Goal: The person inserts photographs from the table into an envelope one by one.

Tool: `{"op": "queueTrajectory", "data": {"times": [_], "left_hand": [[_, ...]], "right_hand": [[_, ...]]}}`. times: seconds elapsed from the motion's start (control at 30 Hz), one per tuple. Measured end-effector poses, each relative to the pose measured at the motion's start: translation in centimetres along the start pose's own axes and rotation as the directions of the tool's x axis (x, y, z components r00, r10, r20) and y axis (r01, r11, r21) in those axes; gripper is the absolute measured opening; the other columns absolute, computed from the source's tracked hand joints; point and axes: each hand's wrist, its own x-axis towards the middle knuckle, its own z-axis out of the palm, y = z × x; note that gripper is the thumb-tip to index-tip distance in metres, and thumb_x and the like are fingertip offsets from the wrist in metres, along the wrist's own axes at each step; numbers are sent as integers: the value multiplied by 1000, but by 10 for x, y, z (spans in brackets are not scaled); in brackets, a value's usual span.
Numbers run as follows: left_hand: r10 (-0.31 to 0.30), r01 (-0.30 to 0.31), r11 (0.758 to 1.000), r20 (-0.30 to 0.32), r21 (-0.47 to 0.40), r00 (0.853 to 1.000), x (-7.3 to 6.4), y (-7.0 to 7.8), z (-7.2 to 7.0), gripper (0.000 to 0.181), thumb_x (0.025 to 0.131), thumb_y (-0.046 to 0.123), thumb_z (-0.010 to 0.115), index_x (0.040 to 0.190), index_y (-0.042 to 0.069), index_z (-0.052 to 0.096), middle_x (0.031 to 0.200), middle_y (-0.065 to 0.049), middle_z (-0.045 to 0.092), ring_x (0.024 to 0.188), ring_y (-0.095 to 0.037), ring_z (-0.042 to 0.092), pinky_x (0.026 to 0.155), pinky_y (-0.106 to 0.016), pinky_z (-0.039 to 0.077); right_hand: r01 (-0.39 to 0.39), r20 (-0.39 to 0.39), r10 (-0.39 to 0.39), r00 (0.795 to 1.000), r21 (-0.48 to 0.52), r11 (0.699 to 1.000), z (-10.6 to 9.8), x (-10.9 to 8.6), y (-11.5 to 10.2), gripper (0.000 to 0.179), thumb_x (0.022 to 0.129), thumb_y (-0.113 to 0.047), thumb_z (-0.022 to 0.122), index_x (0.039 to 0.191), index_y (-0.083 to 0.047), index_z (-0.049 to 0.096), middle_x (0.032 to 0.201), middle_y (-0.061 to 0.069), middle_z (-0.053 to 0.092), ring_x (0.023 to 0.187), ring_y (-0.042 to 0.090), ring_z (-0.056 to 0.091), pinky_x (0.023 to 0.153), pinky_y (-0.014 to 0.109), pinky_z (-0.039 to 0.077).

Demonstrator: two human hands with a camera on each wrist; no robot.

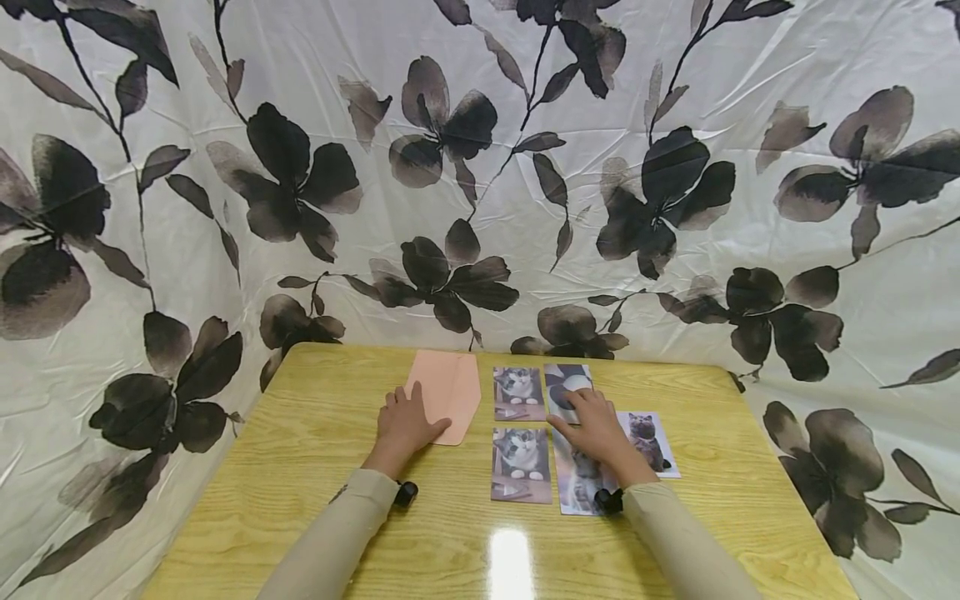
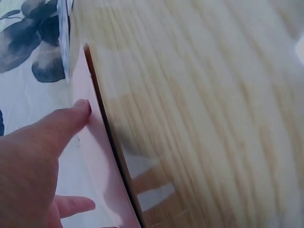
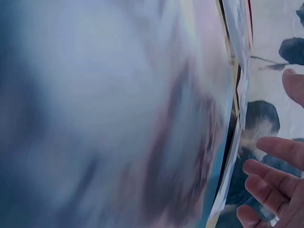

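A pink envelope (image 1: 455, 387) lies at the back of the table, left of the cards. My left hand (image 1: 402, 429) rests on its left side with fingers spread, and the thumb touches the pink paper in the left wrist view. My right hand (image 1: 596, 423) is over the right column of picture cards, fingers loosely extended and apart. It partly covers the upper right card (image 1: 557, 377) and the lower right card (image 1: 576, 498). In the right wrist view a blurred picture fills the left side, with the fingers (image 3: 270, 183) at the right edge.
Two matching cat cards, an upper one (image 1: 516, 410) and a lower one (image 1: 521, 492), lie between the hands. Another cat card (image 1: 660, 462) lies by the right wrist. A flower-printed cloth (image 1: 555, 250) hangs behind the wooden table (image 1: 300, 433).
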Motion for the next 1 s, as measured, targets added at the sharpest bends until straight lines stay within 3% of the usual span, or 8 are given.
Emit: {"op": "queueTrajectory", "data": {"times": [0.17, 0.37, 0.63, 1.0], "left_hand": [[-15, 15, 1000, -14, -5, 1000, 1, 1, -2, 104, 92, 59, 79, 161, -5, 36, 138, -38, 51, 129, -54, 49, 102, -61, 48], [-36, 36, 999, -16, -10, 999, 5, 0, -3, 106, 88, 61, 83, 160, -3, 38, 139, -38, 52, 128, -54, 50, 103, -62, 47], [-87, 87, 987, 8, -132, 996, 12, -4, -4, 105, 83, 53, 90, 159, -2, 42, 140, -42, 45, 129, -58, 43, 105, -67, 39], [-139, 141, 963, 25, -231, 990, 21, -8, 1, 108, 78, 47, 96, 159, 4, 39, 138, -42, 42, 126, -55, 39, 106, -64, 34]], "right_hand": [[-7, -13, 7, 1000, -1, 1000, 6, 5, -7, 55, 100, -47, 74, 134, -4, 71, 123, 17, 65, 111, 39, 58, 91, 56, 43], [-24, -45, 24, 999, 0, 1000, 13, 9, -14, 45, 99, -44, 77, 121, -5, 75, 111, 14, 64, 105, 37, 57, 93, 56, 44], [-84, -60, 84, 995, 4, 996, 20, 14, -19, 34, 98, -40, 80, 105, -8, 75, 98, 9, 61, 95, 31, 57, 88, 53, 47], [-180, -50, 179, 983, -7, 984, 25, 19, -27, 38, 96, -49, 79, 96, -13, 67, 94, 6, 57, 92, 30, 54, 85, 50, 48]]}}
